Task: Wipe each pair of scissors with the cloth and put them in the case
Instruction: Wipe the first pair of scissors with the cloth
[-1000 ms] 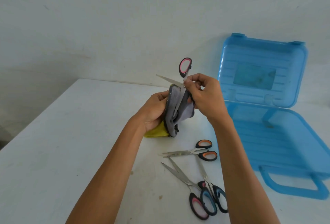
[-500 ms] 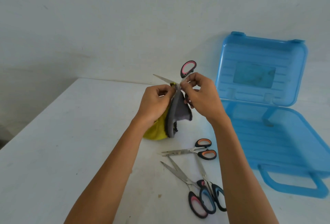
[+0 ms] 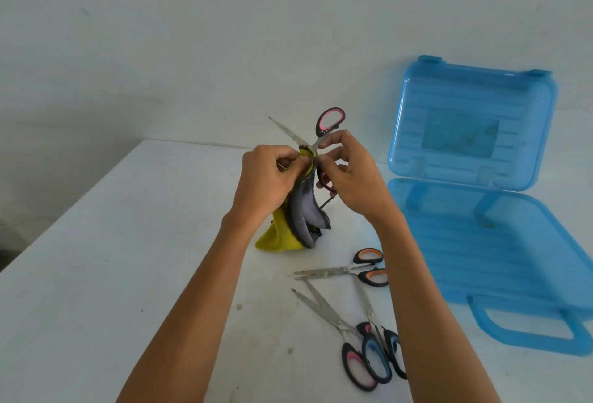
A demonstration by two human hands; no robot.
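My right hand (image 3: 348,176) holds a pair of pink-handled scissors (image 3: 330,120) spread open above the table, one blade tip pointing up and left. With its fingertips my left hand (image 3: 266,181) pinches the grey and yellow cloth (image 3: 303,210) around the scissors near the pivot; the cloth hangs down to the table. Orange-handled scissors (image 3: 349,269) lie on the table below the hands. A second pink-handled pair (image 3: 333,332) and a blue-handled pair (image 3: 382,348) lie crossed nearer to me. The blue plastic case (image 3: 500,242) stands open at the right, nothing visible inside.
The case's lid (image 3: 471,126) leans upright against the white wall, and its handle (image 3: 526,329) points toward me. The white table (image 3: 112,274) has its left edge running diagonally, with a dark drop beyond it.
My left hand slid up the blade with the cloth, from the lower part to near the pivot. The scissors tilted so the pink handle swung right.
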